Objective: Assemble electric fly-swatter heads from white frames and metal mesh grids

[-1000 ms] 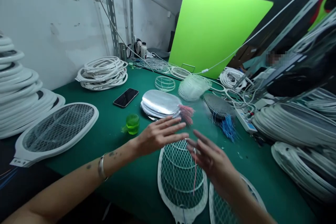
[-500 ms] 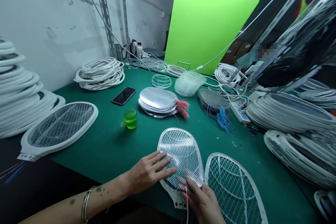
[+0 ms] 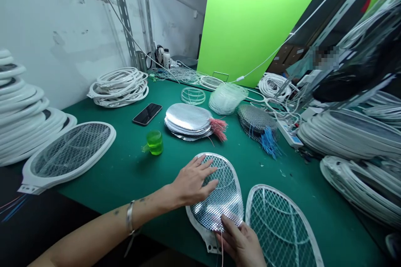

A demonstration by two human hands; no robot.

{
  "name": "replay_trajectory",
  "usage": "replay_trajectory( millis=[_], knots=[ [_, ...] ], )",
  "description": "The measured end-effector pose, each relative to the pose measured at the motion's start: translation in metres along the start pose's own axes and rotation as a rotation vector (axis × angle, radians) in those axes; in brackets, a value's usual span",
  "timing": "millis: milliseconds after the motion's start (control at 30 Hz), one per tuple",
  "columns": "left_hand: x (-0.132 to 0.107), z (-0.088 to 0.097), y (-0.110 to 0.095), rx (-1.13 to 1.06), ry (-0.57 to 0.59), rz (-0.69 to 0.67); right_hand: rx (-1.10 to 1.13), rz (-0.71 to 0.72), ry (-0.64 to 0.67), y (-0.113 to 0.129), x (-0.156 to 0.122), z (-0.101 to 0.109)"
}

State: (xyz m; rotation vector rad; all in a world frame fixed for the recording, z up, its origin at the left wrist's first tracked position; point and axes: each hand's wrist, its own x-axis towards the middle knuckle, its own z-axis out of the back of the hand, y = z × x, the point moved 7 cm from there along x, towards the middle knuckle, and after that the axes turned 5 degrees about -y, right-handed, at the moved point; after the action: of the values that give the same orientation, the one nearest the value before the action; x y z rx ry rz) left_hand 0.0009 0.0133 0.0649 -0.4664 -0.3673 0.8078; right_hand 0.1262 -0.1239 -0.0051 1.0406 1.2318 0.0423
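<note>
A silver perforated metal mesh sheet (image 3: pixel 224 204) lies on a white plastic fly-swatter racket frame (image 3: pixel 239 192) at the bottom centre. My left hand (image 3: pixel 194 183) rests on its upper left part, fingers apart. My right hand (image 3: pixel 241 244) pinches the sheet's lower edge, and a thin pink wire (image 3: pixel 222 246) hangs down beside it. A second white racket frame (image 3: pixel 282 229) lies just to the right, touching neither hand. The frame's handle end is partly hidden by my right hand.
On the green mat (image 3: pixel 125 175) are a stack of silver mesh with pink wires (image 3: pixel 188 121), dark mesh with blue wires (image 3: pixel 257 119), a green glass (image 3: pixel 154 142) and a phone (image 3: pixel 147 114). White frames are piled at both sides (image 3: pixel 347 133).
The silver mesh now lies on the frame, which had none a second ago. My left hand has moved from the sheet's left edge onto its surface. My right hand has come down to its lower edge.
</note>
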Motion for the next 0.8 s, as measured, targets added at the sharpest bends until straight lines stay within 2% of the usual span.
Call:
replay_trajectory(
  millis=[100, 167, 300, 433, 600, 800],
  knots=[
    [0.023, -0.03, 0.005, 0.091, 0.06, 0.012, -0.002, 0.007, 0.02, 0.0, 0.001, 0.0],
    [0.028, -0.041, 0.012, 0.127, 0.079, -0.002, 0.003, -0.006, 0.025, -0.004, 0.001, -0.004],
    [0.027, -0.033, 0.029, 0.144, 0.119, -0.052, 0.047, -0.066, 0.059, -0.015, -0.005, -0.029],
    [0.026, -0.022, 0.042, 0.151, 0.12, -0.036, 0.051, -0.089, 0.13, -0.015, -0.011, -0.054],
    [0.025, -0.031, 0.045, 0.171, 0.061, 0.068, 0.05, -0.052, 0.095, -0.013, -0.006, -0.048],
    [0.024, -0.035, 0.043, 0.181, 0.066, 0.05, 0.062, -0.023, 0.095, -0.017, -0.002, -0.045]
  ],
)
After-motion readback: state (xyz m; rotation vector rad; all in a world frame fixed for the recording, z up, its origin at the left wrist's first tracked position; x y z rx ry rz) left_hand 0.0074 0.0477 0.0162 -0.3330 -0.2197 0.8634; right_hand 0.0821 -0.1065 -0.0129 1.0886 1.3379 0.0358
